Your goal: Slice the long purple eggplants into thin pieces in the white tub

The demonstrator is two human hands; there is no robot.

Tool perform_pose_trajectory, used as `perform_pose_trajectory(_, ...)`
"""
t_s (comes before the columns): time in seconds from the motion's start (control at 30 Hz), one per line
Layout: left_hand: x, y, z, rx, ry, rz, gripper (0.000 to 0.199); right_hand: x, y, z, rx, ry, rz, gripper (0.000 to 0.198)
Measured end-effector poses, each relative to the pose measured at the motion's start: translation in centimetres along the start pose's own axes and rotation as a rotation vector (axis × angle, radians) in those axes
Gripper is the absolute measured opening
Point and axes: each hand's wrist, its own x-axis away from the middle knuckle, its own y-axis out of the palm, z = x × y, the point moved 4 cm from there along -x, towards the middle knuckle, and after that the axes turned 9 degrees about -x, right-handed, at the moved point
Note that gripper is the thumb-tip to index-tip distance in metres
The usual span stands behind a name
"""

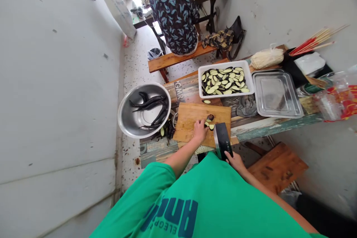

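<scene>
A wooden cutting board lies on the table in front of me. My left hand rests over it, fingers curled on an eggplant piece they partly hide. Beside those fingertips are a cut slice and a dark eggplant end. With my right hand I grip the handle of a dark, broad-bladed cleaver. Its blade is over the board's right side, just right of the slice. Another eggplant slice sits beyond the board's far edge.
Left stands a metal basin with whole eggplants; trimmings lie beside it. Behind the board is a white tray of eggplant slices. Rightward are a clear-lidded metal tray and skewers. A person sits on a bench beyond.
</scene>
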Motion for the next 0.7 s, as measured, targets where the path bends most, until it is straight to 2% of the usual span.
perform_pose_trajectory(0.1, 0.5, 0.4, -1.1, 0.081, 0.073, 0.052, 0.023, 0.1, 2.1, 0.8, -0.025, 0.004, -0.024, 0.052)
perform_pose_trajectory(0.17, 1.0, 0.4, -1.7, 0.13, 0.11, 0.097, 0.02, 0.0, 3.1, 1.0, -0.037, 0.005, -0.05, 0.052)
perform_pose_trajectory(0.33, 2.5, 0.7, -1.5, 0.157, 0.197, 0.174, 0.034, -0.7, 4.2, 0.4, -0.05, -0.014, -0.121, 0.051)
perform_pose_trajectory(0.4, 2.9, 0.9, -1.2, 0.137, 0.193, 0.186, 0.037, -1.0, 4.3, -0.2, -0.05, -0.019, -0.153, 0.05)
perform_pose_trajectory(0.53, 3.1, 0.4, -0.2, 0.117, 0.177, 0.233, 0.029, -0.7, 3.6, -2.2, -0.037, -0.021, -0.197, 0.048)
perform_pose_trajectory(0.63, 2.2, -1.5, 1.2, 0.119, 0.16, 0.31, 0.026, -0.1, 2.5, -4.9, -0.045, -0.038, -0.219, 0.046)
perform_pose_trajectory(0.7, 0.6, -3.4, 2.9, 0.14, 0.178, 0.356, 0.025, 0.0, 1.4, -7.6, -0.059, -0.062, -0.225, 0.044)
